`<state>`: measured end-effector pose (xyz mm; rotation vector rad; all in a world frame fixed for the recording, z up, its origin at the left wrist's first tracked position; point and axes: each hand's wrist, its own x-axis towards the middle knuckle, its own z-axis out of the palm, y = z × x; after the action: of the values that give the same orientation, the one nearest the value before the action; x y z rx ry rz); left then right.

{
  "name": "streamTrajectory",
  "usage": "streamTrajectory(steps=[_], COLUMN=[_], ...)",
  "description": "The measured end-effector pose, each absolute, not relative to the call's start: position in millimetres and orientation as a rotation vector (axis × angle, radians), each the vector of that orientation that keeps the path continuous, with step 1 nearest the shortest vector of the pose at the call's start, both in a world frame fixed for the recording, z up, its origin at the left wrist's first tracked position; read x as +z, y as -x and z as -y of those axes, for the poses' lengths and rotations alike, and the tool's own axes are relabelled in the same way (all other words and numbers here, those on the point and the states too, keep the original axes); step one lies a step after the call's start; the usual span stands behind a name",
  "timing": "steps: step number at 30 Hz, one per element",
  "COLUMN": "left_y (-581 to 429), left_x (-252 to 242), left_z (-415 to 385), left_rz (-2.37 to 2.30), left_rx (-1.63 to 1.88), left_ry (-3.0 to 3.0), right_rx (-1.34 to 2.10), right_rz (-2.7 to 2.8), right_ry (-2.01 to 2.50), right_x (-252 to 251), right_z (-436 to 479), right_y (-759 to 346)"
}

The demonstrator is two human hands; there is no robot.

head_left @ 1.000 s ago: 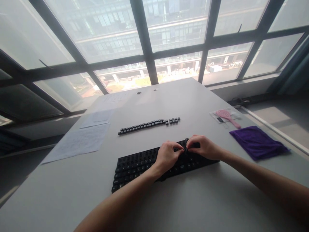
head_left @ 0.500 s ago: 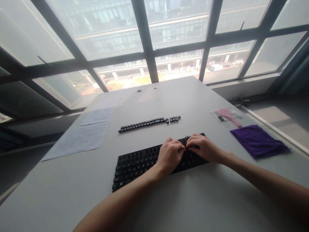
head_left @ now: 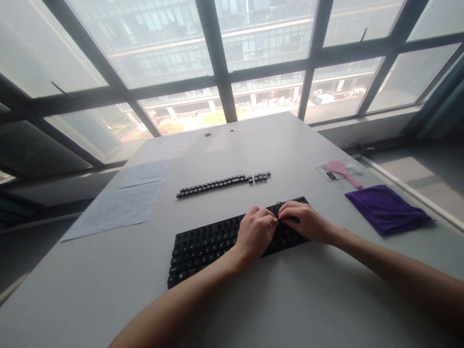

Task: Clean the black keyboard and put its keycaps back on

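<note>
Pale grey, the tabletop (head_left: 275,309) takes up the whole near ground, and over it we see two bare forearms (head_left: 188,299) reaching forward from the bottom edge. They end on a black keyboard (head_left: 203,246), which lies flat on the tabletop, slanted so that its right end sits farther from us than its left. The left hand (head_left: 255,233) rests on the keyboard's right half with its fingers curled under, knuckles up. The right hand (head_left: 308,223) lies just beside it at the right end of the keyboard, fingers likewise bent, and the tips of both hands meet at one spot near the far rim of the keys. Both sets of fingers are drawn close together there; whether they pinch a key or only press on it we cannot tell, since the knuckles hide the spot. Beyond the keyboard, well apart from it, a row of loose black keycaps (head_left: 221,184) stands in a line, roughly parallel to it. To the left of that row lie white sheets of paper (head_left: 116,210). To the right, near the tabletop's edge, a purple cloth (head_left: 387,209) lies crumpled flat, and just past it a pink brush (head_left: 340,171) rests on a clear plastic sleeve (head_left: 322,169). Farthest off, behind the tabletop's far edge, a window (head_left: 163,43) with dark frames shows buildings outside.
</note>
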<state>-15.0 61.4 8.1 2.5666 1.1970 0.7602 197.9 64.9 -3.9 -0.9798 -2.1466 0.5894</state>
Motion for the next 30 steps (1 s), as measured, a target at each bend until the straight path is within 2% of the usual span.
streamTrajectory(steps=[13,30], left_y=[15.4,16.5], left_x=[7.9,2.6], left_z=[-62.1,-58.6], left_rz=[-1.189,-1.102], left_rx=[0.772,0.69], left_ry=[-2.508,-2.753], right_rx=[0.539,0.459], right_rz=[2.156,2.321], right_ry=[0.952,0.911], right_x=[-5.0,-4.2], right_z=[-64.8,-61.6], right_y=[-197.1,-201.9])
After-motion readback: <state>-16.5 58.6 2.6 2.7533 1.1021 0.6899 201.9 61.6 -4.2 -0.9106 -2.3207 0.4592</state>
